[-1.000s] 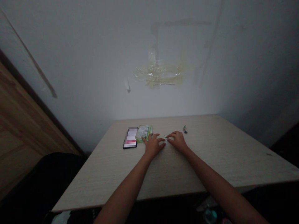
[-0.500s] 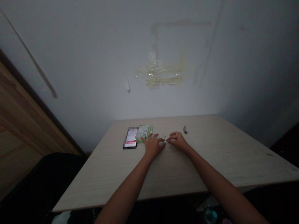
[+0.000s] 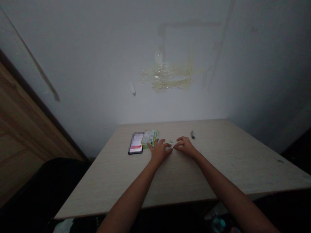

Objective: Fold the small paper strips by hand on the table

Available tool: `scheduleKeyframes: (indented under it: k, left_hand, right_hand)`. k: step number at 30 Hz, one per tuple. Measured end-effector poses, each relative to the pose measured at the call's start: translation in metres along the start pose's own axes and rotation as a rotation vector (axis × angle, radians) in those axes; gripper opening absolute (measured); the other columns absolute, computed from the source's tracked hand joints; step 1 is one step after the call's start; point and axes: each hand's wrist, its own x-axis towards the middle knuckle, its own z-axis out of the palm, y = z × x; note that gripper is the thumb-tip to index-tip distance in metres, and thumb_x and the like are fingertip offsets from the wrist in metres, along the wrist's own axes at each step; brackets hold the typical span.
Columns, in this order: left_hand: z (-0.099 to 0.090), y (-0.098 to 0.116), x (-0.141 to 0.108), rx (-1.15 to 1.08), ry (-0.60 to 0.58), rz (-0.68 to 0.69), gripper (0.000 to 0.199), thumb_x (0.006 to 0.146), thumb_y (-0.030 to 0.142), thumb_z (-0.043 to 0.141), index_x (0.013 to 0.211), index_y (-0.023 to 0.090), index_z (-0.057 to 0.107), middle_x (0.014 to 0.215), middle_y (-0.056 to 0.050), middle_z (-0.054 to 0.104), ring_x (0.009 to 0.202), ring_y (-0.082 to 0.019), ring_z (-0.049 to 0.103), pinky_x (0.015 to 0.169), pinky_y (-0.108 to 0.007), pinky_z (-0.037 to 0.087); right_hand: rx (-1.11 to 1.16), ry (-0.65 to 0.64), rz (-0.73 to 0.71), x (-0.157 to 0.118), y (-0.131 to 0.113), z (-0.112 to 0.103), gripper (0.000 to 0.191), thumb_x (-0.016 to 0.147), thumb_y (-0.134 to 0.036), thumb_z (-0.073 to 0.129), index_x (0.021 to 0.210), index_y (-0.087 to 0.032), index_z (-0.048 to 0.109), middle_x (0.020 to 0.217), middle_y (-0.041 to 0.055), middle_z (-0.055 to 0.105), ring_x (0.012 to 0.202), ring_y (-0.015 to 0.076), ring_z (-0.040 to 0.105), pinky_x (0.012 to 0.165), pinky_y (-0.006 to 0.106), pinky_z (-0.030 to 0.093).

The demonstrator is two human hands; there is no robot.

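My left hand [image 3: 159,151] rests on the table with its fingers spread. Its thumb side lies against a green-and-white printed packet [image 3: 149,137], while its other fingertips press at a small white-and-green piece [image 3: 171,143], which may be paper or a sticker. From the other side my right hand [image 3: 186,147] pinches at the right edge of this piece, thumb and fingers together. Much of the piece is hidden by the fingertips. Left of the packet, a phone [image 3: 136,143] with a lit, blurred screen lies flat, partly touching the packet.
A small crumpled dark-and-white scrap [image 3: 192,134] lies farther back to the right on the pale wooden table [image 3: 243,161]. Behind the table rises a white wall [image 3: 102,64] with peeling clear tape [image 3: 167,77]. A dark chair-like shape [image 3: 48,191] stands at the left.
The right hand's fingers have shifted slightly at the small piece. The left hand, packet, phone and scrap stay where they were.
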Motion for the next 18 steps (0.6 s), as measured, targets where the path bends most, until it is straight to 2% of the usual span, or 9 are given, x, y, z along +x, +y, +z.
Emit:
scheduleKeyframes:
  k: [18]
  left_hand:
    - [-0.0046,0.0023,0.0018,0.004,-0.037,0.012,0.025,0.086,0.054,0.063,0.108,0.048,0.073,0.144,0.005,0.055,0.142,-0.036,0.031,0.110,-0.079,0.003]
  right_hand:
    - [-0.082,0.068,0.111,0.0051,-0.0075,0.0062,0.015,0.080,-0.037,0.073,0.089,-0.029,0.082,0.106,0.0083,0.063,0.108,0.0260,0.053,0.098,0.038,0.040]
